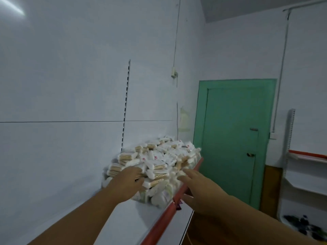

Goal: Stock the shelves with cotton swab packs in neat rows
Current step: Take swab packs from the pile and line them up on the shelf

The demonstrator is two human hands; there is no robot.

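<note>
We are holding both hands at the heap of cotton swab packs (159, 161), which is sitting loose on the shelf (132, 220), piling up to its red front edge (177, 197). Our left hand (130, 181) is lying on the heap, its fingers bending among the packs; we cannot tell whether its grip is clamping one. Our right hand (200, 190) is hovering over that front edge, its grip apart and its fingertips touching the heap.

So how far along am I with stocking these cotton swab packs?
Barely started. Done: the cotton swab packs are up on the shelf, but only in a loose heap; no neat rows show. In hand: your left hand rests on them, and your right hand reaches in, fingers straight. Left: laying out every row.
</note>
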